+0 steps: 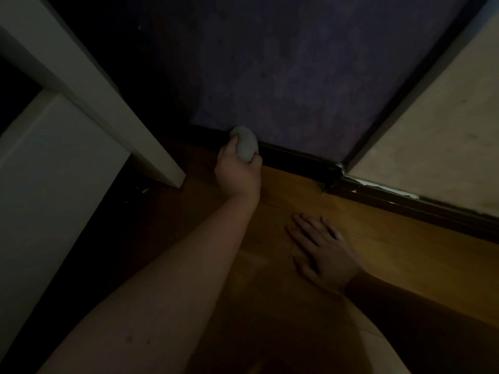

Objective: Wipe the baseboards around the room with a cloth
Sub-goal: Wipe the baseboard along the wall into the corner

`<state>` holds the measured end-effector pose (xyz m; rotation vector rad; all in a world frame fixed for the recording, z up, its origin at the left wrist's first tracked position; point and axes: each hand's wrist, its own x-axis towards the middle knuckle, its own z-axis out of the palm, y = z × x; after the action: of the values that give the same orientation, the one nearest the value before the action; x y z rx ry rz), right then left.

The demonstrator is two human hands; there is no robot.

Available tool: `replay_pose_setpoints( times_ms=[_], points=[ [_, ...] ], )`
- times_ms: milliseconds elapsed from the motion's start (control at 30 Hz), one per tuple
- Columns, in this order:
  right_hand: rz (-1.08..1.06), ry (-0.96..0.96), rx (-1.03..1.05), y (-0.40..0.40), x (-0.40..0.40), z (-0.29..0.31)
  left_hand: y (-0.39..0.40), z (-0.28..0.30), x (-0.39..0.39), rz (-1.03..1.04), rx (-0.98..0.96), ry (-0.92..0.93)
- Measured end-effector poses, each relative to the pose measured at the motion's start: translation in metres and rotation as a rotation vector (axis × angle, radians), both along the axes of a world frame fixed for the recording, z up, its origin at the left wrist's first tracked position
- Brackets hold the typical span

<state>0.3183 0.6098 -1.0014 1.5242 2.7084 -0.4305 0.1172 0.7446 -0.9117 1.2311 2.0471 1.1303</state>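
Left hand [237, 171] curled round a balled grey cloth [244, 143], pressing it against the dark baseboard [291, 157] at the foot of the purple wall [283, 76]. Right hand [324, 252] flat on the wooden floor [391, 238], fingers spread, holding nothing, apparently just propping.

Key geometry: baseboard's long axis runs along the floor's far edge, from the shadow under the white furniture leg [151, 147] on the left to the room corner [334, 174] on the right. Cloth sits partway along, nearer the leg end than the corner. Second baseboard run [405, 203] leaves the corner along the cream wall [432, 144], chipped at its top edge.

Left hand on the task, touching the board; right hand well back from it, closer to the corner and to the second run.

Probable next stroke: slide parallel to the board, either rightward into the corner or leftward behind the leg. Leftward stretch very dark, board barely readable there; leg close to the wrist, likely cramped. Corner joint looks gapped, likely to snag the cloth.
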Motion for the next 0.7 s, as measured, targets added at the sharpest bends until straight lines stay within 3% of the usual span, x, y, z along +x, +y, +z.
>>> replay_pose_setpoints(
  times_ms=[233,400,567,700],
  points=[
    [-0.021,-0.008,-0.039,-0.001,-0.001,0.001,-0.03,0.004,0.048,-0.28,-0.038,0.054],
    [-0.044,-0.074,-0.037,-0.002,-0.005,0.007,-0.042,0.017,0.089,-0.644,-0.062,0.237],
    [-0.093,-0.034,-0.189,-0.033,0.011,0.012,-0.045,0.017,0.104,-0.631,-0.104,0.314],
    [-0.044,-0.057,-0.2,-0.075,0.073,0.028,-0.039,0.026,0.099,-0.671,-0.17,0.314]
  ],
)
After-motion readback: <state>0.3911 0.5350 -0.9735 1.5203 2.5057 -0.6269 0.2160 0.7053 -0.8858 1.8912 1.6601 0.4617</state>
